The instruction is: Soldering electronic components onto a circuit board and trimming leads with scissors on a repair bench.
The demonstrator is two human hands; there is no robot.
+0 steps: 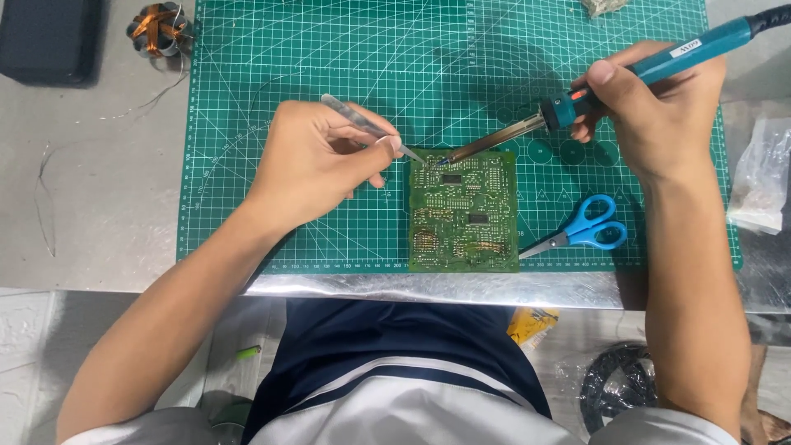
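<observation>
Soldering is in hand: tweezers (362, 125) are gripped by the left hand (317, 165), a soldering iron (577, 103) by the right hand (651, 107), both tips met at the circuit board's (464, 210) eleven o'clock corner (mat centre); steady, precise contact is needed next.

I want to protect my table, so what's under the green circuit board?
The circuit board lies flat on a green gridded cutting mat, which rests on the grey table. The mat area directly beneath the board is hidden.

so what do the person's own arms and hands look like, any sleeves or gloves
Both hands are bare: no gloves, rings or watch on the left hand or right hand. The forearms are uncovered too. Short light grey sleeves show only at the bottom edge, near the shoulders.
</observation>
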